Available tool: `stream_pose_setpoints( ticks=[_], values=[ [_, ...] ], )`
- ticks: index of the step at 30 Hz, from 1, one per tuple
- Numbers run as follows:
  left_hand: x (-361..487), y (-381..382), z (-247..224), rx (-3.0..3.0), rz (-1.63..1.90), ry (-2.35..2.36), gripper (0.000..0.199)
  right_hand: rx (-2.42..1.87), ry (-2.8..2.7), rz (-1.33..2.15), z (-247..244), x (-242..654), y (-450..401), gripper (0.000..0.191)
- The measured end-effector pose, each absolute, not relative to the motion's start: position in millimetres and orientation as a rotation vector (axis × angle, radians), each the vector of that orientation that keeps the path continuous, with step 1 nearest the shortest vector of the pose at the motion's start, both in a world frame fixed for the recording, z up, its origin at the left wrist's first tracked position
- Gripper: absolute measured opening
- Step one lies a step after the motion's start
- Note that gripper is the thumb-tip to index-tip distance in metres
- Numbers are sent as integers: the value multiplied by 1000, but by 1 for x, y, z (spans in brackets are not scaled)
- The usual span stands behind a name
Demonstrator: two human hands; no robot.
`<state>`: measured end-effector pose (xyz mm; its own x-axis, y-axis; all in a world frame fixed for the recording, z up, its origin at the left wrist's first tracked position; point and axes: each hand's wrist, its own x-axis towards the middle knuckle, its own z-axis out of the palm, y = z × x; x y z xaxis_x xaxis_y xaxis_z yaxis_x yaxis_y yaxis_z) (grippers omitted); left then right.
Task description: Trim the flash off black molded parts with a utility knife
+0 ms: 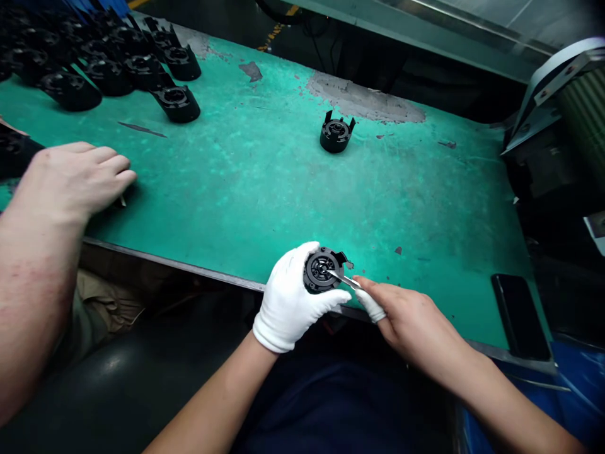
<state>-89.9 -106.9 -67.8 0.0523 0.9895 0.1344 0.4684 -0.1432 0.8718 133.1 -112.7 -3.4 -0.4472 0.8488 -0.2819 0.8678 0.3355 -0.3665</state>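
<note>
A white-gloved left hand of mine, my left hand (290,296), is wrapped around a round black plastic housing (321,270) at the table's front edge. The housing's ringed face is turned up, with a tab sticking out on its right side. Between thumb and fingers, my right hand (406,315) grips a slim, pointed metal tool (347,280); its tip rests at the middle of the housing's face. Whether the tool is a blade or tweezers I cannot tell. A white cover is on the right thumb, and the other fingers are bare.
Another black housing (335,133) stands upright on the green table (265,183). Several more housings (177,104) crowd the far left. A co-worker's hand (75,176) rests at the left. A dark phone (520,315) lies at the right edge, below a machine (558,94).
</note>
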Motion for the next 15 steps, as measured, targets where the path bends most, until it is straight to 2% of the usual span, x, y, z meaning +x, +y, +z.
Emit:
stream_pose_setpoints(
  ticks=[6,10,15],
  values=[
    [-89,-107,-66,1697,1028,1516,91,1628,2560,-905,-10,121,-125,51],
    [-86,-112,-69,1734,1093,1581,88,1712,2577,-994,-6,128,-123,41],
    [-81,-116,-70,1780,1149,1622,85,1754,2586,-847,-7,136,-107,37]
  ],
)
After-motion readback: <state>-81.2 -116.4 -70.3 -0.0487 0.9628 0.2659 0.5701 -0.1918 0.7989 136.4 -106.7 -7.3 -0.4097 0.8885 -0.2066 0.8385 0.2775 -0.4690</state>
